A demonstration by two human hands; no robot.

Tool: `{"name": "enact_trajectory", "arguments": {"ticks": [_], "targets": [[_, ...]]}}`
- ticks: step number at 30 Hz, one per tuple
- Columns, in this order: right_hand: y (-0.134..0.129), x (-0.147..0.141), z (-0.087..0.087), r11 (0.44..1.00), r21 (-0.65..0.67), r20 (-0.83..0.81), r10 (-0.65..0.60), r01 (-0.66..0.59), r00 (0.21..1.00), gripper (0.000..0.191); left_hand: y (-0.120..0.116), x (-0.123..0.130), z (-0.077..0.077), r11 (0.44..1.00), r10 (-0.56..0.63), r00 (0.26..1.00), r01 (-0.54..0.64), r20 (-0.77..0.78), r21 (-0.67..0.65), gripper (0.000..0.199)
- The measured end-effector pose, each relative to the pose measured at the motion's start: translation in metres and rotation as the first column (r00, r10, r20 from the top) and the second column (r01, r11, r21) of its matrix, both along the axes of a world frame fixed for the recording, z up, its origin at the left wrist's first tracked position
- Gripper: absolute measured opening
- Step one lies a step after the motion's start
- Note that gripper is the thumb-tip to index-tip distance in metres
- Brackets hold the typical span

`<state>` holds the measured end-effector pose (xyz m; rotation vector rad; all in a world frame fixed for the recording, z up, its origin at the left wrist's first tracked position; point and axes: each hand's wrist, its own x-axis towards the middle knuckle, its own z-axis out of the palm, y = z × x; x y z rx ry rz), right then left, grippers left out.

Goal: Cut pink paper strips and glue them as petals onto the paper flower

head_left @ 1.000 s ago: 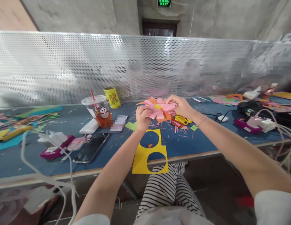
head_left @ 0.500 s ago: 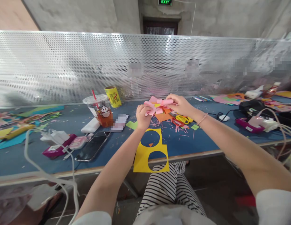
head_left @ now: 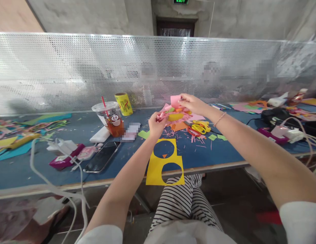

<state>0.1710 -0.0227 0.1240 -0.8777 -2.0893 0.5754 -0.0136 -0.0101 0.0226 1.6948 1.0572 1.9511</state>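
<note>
Left hand [head_left: 156, 126] is closed on the left edge of the layered pink paper piece [head_left: 176, 117]. Right hand [head_left: 192, 101] pinches a curled pink strip [head_left: 175, 101] at the piece's far side; whether that strip is attached cannot be determined. The piece lies between the hands, above the counter [head_left: 214, 156], its yellow centre facing up.

Assessment: layering appears well advanced, with pink strips gathered around the centre; the raised strip looks unsettled. Any further work outstanding cannot be established.

Just beyond the right edge of the piece, towards the wearer, lie yellow-handled scissors [head_left: 201, 127] and red-handled scissors [head_left: 193, 132], among clippings. Nearer the wearer, a yellow sheet [head_left: 154, 173] with two round openings overhangs the counter edge; its cutting appears complete. A drink cup [head_left: 113, 120] stands farther left.
</note>
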Motion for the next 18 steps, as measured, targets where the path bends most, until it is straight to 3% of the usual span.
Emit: {"name": "enact_trajectory", "arguments": {"ticks": [7, 13, 18], "targets": [[0.016, -0.010, 0.025, 0.989, -0.144, -0.066, -0.030, 0.020, 0.997, 0.009, 0.001, -0.007, 0.008, 0.972, -0.228, 0.962, 0.234, 0.148, -0.030, 0.022], [0.028, -0.007, 0.031, 0.962, -0.267, -0.102, -0.091, 0.061, 0.991, 0.012, 0.005, -0.006, 0.008, 0.893, -0.377, 0.862, 0.435, 0.338, -0.112, 0.031], [0.032, -0.001, 0.033, 0.953, -0.295, -0.151, -0.124, 0.075, 0.981, 0.013, 0.004, -0.006, 0.010, 0.818, -0.452, 0.784, 0.555, 0.426, -0.152, 0.039]]}}
